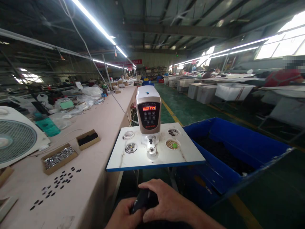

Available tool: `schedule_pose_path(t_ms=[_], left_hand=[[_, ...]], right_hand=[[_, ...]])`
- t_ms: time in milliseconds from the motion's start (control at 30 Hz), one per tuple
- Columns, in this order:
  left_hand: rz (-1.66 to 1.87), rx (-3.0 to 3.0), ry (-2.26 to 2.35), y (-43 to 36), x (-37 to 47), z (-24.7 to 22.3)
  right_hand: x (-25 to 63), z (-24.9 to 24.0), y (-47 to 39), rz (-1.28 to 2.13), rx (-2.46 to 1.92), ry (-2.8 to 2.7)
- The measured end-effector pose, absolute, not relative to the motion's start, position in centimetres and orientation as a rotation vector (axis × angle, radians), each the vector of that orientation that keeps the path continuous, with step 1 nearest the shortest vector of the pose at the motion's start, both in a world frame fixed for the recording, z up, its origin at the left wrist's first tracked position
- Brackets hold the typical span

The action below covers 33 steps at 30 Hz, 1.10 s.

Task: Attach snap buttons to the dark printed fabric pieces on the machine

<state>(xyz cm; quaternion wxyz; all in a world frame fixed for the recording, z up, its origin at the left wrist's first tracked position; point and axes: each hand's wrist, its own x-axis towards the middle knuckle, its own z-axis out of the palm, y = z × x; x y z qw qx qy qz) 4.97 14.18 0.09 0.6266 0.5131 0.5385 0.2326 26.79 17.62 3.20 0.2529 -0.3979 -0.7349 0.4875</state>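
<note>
Low in the view, my left hand (126,213) is closed on a black item (143,200), thumb on top. My right hand (165,200) curves over the same item from the right, fingers and thumb around it. The item's full shape is hidden by both hands. Just beyond them stands a white and grey machine (148,109) with a red display, on a white board (188,156) with a blue edge. Round recesses in the board hold small metal parts (131,148), gold-coloured pieces (169,144) with a green one on top, and other small parts.
On the long table (95,152) at left are a fan (16,136), a box of metal discs (59,158), a box of black pieces (88,139), scattered dark discs (63,181) and a teal bottle (46,124). At right, a blue bin (262,143) holds dark material. A person in red (283,77) is far right.
</note>
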Motion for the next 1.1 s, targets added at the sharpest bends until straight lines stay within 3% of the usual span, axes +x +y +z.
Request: schedule_pose_path(t_ms=[200,500,733,1100], left_hand=[[0.505,1.403,1.061,19.0,7.2,2.1],[0.443,1.125,0.959,22.2,7.5,1.0],[0.502,1.076,0.988,27.0,8.6,0.4],[0.545,1.220,1.101,32.4,10.3,-0.5]], right_hand=[[29.0,1.2,19.9,1.498,-1.264,-1.813],[29.9,-0.6,21.7,1.801,-1.153,-1.317],[28.9,-0.7,25.0,1.720,-1.152,-1.047],[29.7,-1.6,31.4,1.412,-1.346,-1.455]])
